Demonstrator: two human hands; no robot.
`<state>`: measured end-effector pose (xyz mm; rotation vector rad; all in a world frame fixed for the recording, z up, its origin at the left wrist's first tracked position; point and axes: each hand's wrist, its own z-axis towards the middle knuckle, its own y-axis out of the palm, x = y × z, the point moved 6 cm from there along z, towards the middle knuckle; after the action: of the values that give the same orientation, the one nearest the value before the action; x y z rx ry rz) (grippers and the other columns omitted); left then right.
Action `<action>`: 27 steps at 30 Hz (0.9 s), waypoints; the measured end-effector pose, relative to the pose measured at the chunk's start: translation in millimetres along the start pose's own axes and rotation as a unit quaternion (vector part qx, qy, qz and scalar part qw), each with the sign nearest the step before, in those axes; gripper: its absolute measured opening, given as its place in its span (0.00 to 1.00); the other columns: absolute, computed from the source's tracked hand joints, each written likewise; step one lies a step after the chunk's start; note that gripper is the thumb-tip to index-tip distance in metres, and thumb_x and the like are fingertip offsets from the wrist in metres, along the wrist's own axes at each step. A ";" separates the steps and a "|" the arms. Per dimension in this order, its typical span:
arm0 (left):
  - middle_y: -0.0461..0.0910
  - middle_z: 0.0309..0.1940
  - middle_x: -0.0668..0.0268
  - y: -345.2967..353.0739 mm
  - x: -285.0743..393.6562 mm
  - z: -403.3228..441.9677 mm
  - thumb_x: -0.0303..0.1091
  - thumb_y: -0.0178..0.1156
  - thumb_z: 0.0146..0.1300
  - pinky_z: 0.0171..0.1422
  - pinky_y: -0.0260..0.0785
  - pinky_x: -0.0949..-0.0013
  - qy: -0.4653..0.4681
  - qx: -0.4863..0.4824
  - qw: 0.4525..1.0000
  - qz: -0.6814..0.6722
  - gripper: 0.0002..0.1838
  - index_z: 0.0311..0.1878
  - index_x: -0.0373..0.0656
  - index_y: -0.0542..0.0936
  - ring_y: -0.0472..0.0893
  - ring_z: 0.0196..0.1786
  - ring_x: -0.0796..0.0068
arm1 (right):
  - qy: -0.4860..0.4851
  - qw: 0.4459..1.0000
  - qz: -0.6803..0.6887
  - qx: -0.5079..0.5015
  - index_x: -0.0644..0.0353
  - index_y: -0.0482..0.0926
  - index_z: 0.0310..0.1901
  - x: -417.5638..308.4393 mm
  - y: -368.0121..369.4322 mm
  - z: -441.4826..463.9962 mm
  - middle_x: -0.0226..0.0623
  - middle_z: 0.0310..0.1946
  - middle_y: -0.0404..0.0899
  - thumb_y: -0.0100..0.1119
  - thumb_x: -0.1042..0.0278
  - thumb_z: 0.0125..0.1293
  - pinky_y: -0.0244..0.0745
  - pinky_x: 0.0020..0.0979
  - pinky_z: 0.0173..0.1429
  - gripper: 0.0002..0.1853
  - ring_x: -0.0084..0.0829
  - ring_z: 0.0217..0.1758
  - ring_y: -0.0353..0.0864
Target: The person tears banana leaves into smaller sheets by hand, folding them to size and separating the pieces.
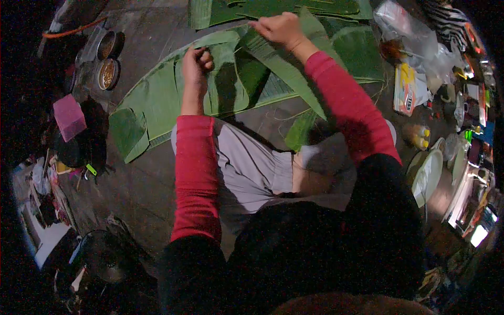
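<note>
Over a broad green banana leaf [160, 94] spread on the floor, my left hand [197, 65] is curled into a fist. Whatever it may hold is hidden by the fingers. Farther forward and to the right, my right hand [282, 30] is closed at the upper edge of a long banana leaf strip [286, 68], which slants down toward my right knee. A small torn leaf piece [301, 131] lies by my legs. More leaf [359, 52] extends under and right of the strip.
Stacked banana leaves [283, 7] lie at the far edge. On the left are two round containers [107, 73] and a pink box [69, 117]. To the right sit clear plastic bags [407, 31], a tissue pack [405, 89], small yellow-capped bottles [421, 137] and a pale basin [426, 178].
</note>
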<state>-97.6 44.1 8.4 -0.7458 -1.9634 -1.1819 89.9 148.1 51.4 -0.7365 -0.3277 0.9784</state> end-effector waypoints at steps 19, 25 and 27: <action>0.64 0.58 0.56 103.8 -30.4 11.5 0.36 0.52 0.56 0.60 0.55 0.49 0.352 -0.224 0.633 0.653 0.21 0.55 0.50 0.69 0.62 0.62 0.55 | -0.037 0.976 -0.005 -0.212 0.51 0.80 0.23 68.4 -26.6 9.6 0.41 0.17 0.76 0.42 0.40 0.62 0.73 0.40 0.25 0.25 0.45 0.21 0.77; 0.62 0.60 0.56 154.7 -106.2 -2.6 0.35 0.50 0.56 0.67 0.45 0.45 0.390 -0.357 0.558 0.640 0.17 0.50 0.44 0.70 0.58 0.66 0.56 | -0.076 0.957 0.013 -0.280 0.54 0.78 0.19 83.7 -43.7 -28.2 0.39 0.12 0.71 0.51 0.50 0.61 0.66 0.38 0.23 0.20 0.42 0.15 0.70; 0.62 0.60 0.56 162.8 -109.9 -10.9 0.36 0.49 0.55 0.68 0.43 0.44 0.392 -0.389 0.539 0.636 0.17 0.49 0.43 0.70 0.57 0.66 0.56 | -0.125 0.944 0.023 -0.304 0.53 0.76 0.17 79.1 -45.7 -46.9 0.37 0.12 0.71 0.50 0.52 0.62 0.65 0.37 0.27 0.20 0.41 0.16 0.70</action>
<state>93.8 89.3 2.8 -1.3516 0.2073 -0.9662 187.4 179.5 44.2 -1.1836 -0.8628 1.0249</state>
